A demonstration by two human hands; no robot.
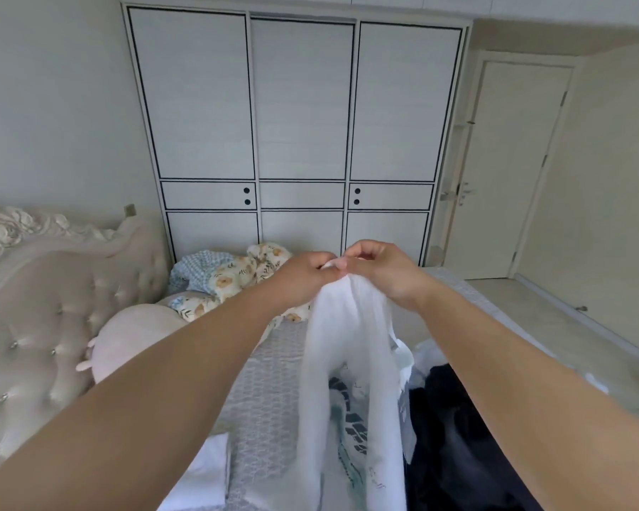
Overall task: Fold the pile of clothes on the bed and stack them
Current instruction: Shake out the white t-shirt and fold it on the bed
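A white garment (347,363) with a dark blue-green print hangs lifted above the bed (266,392). My left hand (303,278) and my right hand (380,271) meet at its top edge, both pinching the cloth with fingers curled. The fabric drapes down in two long folds toward me. Under it on the right lies a pile of clothes with a dark navy piece (454,437) and pale pieces. A folded white item (203,473) lies flat on the bed at the lower left.
A tufted cream headboard (34,326) stands at the left with a pink plush pillow (133,337) against it. Floral and blue checked bedding (233,274) is bunched at the bed's far end. A white wardrobe (299,142) fills the far wall; a door (510,171) is at the right.
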